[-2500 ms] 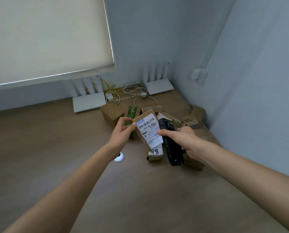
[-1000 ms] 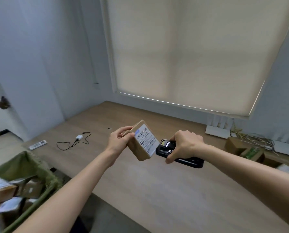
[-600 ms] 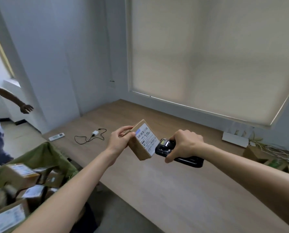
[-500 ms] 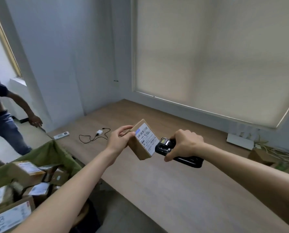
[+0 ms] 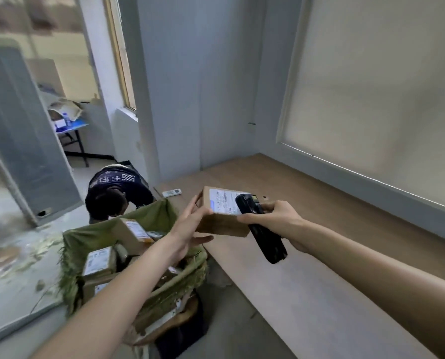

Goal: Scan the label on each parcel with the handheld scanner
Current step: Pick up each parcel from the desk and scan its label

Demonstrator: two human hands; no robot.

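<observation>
Beside the desk, left hand holds a labelled parcel, right hand grips the scanner; sack parcels likely remain unscanned.

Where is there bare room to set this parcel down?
The wooden platform is bare right of the scanner up to the blind's sill, and beyond the parcel. The green bag is crowded with parcels.

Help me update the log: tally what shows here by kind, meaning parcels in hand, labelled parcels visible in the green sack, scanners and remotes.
Parcels in hand: 1, the held parcel, gripped by the left hand
Labelled parcels visible in the green sack: 3; more may be hidden
Scanners: 1, the scanner in the right hand
Remotes: 1, the remote on the wooden platform
Total: 6
</observation>
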